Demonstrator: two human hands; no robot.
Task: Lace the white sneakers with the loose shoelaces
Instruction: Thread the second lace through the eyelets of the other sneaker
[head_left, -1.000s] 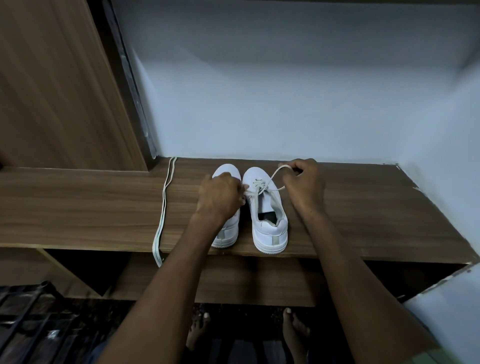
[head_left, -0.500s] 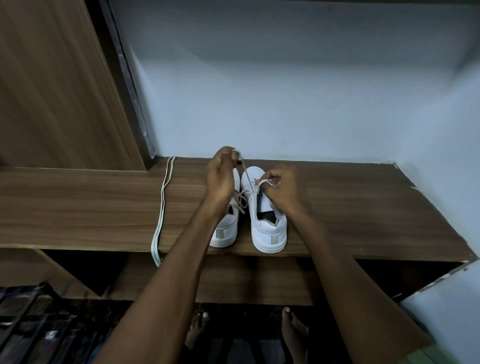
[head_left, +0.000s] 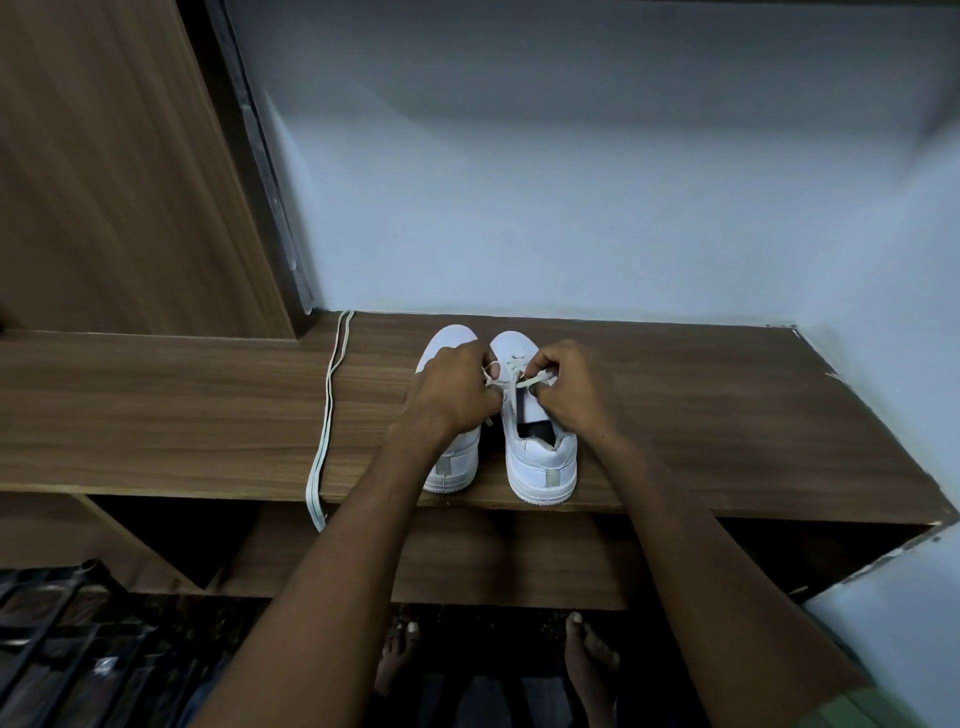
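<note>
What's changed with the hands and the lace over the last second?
The left hand rose with its lace end, then came back down; the right hand drew in to the right sneaker. Both pinch the lace close together. The spare lace hasn't moved.

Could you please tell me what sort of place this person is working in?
Probably a home, at a built-in wooden shelf beside a wardrobe panel and a plain painted wall. The bare feet on the floor and the white sneakers suggest a domestic shoe-storage corner.
</note>
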